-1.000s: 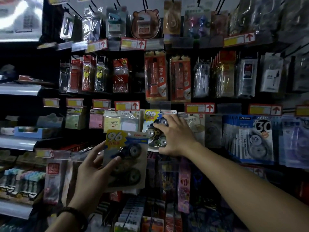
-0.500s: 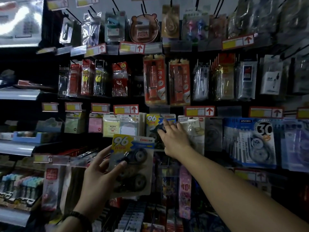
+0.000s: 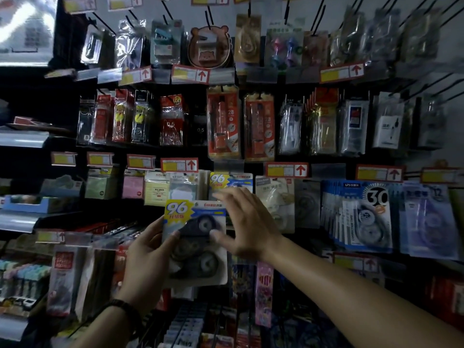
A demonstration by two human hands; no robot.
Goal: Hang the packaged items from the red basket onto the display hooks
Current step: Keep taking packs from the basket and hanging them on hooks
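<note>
— Hands first: what does each one have?
— Left hand grips a pack of correction tape by its left side. The thumb lies across the front and the fingers run along the card's edge. A dark wristband sits on that wrist.
— And the right hand?
— It is spread wide, with the fingers straight and parted, and it holds nothing. Its thumb tip touches the front of the pack at the right side of the blister. The fingers reach up past the pack's upper right corner.
— Where is the pack against the display?
— It is upright in front of the wall and not yet hung, with its yellow "96" corner at top left. A hung pack with the same print is just behind and above it. The right fingers partly cover that one, and I cannot tell whether they touch it.
— What hangs around that spot?
— Sticky notes are just left of the hung pack. A red-arrow price tag sits above them. A clear-fronted pack hangs to the right. Further right is a thick row of blue "30" packs.
— And higher up?
— Orange 2B packs hang side by side in the row above. The whole wall is dim, and much of the small print is too blurred to read.
</note>
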